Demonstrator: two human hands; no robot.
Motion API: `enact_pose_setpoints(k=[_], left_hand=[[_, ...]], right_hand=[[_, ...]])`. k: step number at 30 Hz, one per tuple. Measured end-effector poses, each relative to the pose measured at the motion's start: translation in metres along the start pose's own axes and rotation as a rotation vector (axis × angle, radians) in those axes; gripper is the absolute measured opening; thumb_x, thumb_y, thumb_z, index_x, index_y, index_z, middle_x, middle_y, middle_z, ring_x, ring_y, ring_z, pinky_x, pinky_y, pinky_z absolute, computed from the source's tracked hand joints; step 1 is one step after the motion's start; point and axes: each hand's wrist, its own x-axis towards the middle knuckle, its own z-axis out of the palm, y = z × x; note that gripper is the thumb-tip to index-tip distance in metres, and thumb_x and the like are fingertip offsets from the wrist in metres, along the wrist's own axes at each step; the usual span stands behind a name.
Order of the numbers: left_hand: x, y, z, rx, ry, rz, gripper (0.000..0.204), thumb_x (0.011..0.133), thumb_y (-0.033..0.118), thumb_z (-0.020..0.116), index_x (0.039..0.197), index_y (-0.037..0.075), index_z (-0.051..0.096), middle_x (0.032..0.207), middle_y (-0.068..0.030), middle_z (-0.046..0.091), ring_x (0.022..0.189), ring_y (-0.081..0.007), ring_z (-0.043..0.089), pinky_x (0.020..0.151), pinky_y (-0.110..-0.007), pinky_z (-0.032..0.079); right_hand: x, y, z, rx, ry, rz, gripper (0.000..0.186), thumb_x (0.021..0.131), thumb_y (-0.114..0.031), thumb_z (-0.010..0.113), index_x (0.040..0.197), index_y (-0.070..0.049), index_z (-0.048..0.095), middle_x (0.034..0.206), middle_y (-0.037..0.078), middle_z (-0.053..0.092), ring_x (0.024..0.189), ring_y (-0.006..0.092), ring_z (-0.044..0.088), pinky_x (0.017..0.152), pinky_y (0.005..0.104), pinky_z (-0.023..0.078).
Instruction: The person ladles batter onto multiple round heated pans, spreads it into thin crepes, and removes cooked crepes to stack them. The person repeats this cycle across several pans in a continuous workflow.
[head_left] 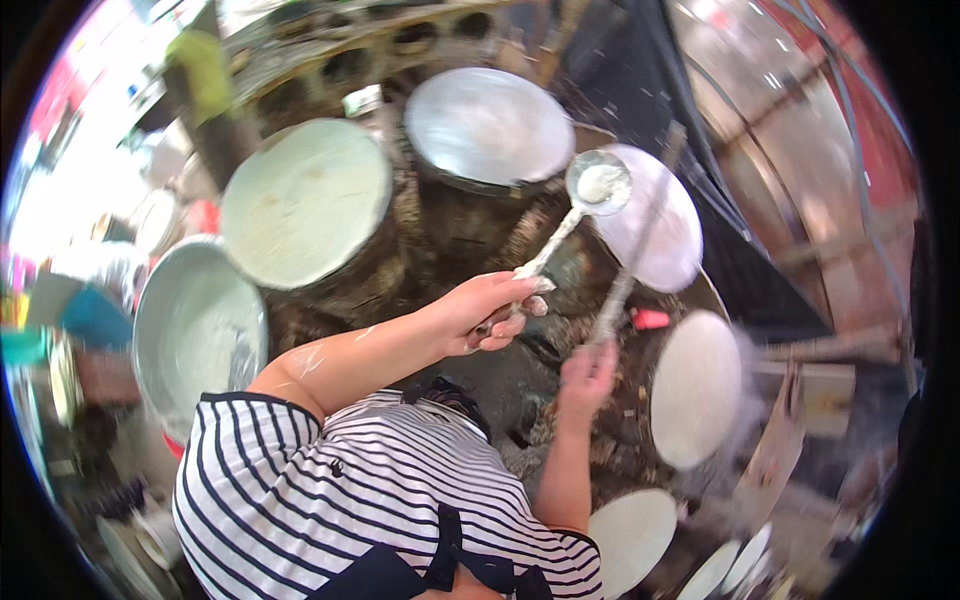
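Note:
My left hand (pixel 497 312) is closed round the handle of a metal ladle (pixel 600 185), its bowl holding a white, batter-like mass. White smears mark my left fingers and forearm. The ladle's bowl is over the near-left edge of a round, white-coated pan (pixel 655 220). In my right hand (pixel 588 378), blurred by motion, is a long, flat stick (pixel 628 270) that slants up across the same pan. Between the hands lies dark, rough ground or stove top (pixel 480 380). At my left stands a large grey basin (pixel 200 325) with white residue inside.
A pale greenish round pan (pixel 305 205) and a silvery one (pixel 490 125) stand ahead. On the right are a whitish round pan (pixel 697 390) and a pale disc (pixel 635 540). A small red object (pixel 650 319) lies near the stick. Dark sheeting (pixel 640 90) hangs behind.

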Motion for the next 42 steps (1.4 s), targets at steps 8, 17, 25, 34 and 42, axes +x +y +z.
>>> enact_pose_setpoints(k=[8, 17, 25, 34, 42], left_hand=[[-0.203, -0.015, -0.079, -0.067, 0.603, 0.563, 0.022, 0.091, 0.015, 0.05, 0.107, 0.0, 0.05, 0.064, -0.0054, 0.055, 0.039, -0.0049, 0.039, 0.031, -0.019, 0.031], [-0.314, -0.072, -0.152, -0.543, 0.96, 0.931, 0.019, 0.089, 0.019, 0.054, 0.097, 0.001, 0.052, 0.078, -0.0069, 0.057, 0.041, -0.0044, 0.036, 0.028, -0.018, 0.026], [-0.337, -0.089, -0.168, -0.823, 0.947, 1.317, 0.021, 0.094, 0.014, 0.046, 0.106, -0.003, 0.046, 0.091, -0.0121, 0.057, 0.042, -0.0045, 0.035, 0.03, -0.017, 0.03], [-0.355, -0.1, -0.188, -0.897, 0.95, 1.384, 0.016, 0.092, 0.013, 0.048, 0.098, -0.001, 0.046, 0.096, -0.0152, 0.059, 0.043, -0.0063, 0.038, 0.029, -0.018, 0.032], [-0.405, -0.097, -0.235, -0.772, 0.985, 1.209, 0.018, 0.092, 0.015, 0.05, 0.096, -0.002, 0.049, 0.082, -0.0108, 0.059, 0.042, -0.0049, 0.036, 0.029, -0.017, 0.031]], right_hand=[[-0.099, -0.057, 0.19, -0.139, -1.056, -0.248, 0.042, 0.084, -0.019, 0.062, 0.12, -0.002, 0.05, 0.101, 0.019, 0.061, 0.085, 0.0283, 0.064, 0.073, 0.0348, 0.051], [0.007, 0.005, 0.296, -0.567, -0.744, -1.032, 0.04, 0.069, -0.004, 0.056, 0.11, -0.002, 0.053, 0.115, 0.018, 0.048, 0.113, 0.034, 0.044, 0.094, 0.0438, 0.035], [0.048, 0.031, 0.349, -0.385, -0.951, -1.227, 0.016, 0.069, -0.014, 0.066, 0.084, -0.012, 0.065, 0.107, 0.01, 0.056, 0.114, 0.0293, 0.046, 0.098, 0.0439, 0.033], [0.11, -0.081, 0.438, -0.113, -0.983, -1.124, 0.009, 0.077, -0.018, 0.063, 0.08, -0.011, 0.068, 0.085, 0.006, 0.065, 0.086, 0.0271, 0.06, 0.078, 0.0378, 0.046], [0.04, -0.097, 0.358, -0.247, -0.91, -0.999, 0.008, 0.078, -0.017, 0.062, 0.082, -0.011, 0.067, 0.082, 0.004, 0.065, 0.071, 0.0245, 0.063, 0.059, 0.0324, 0.05]])
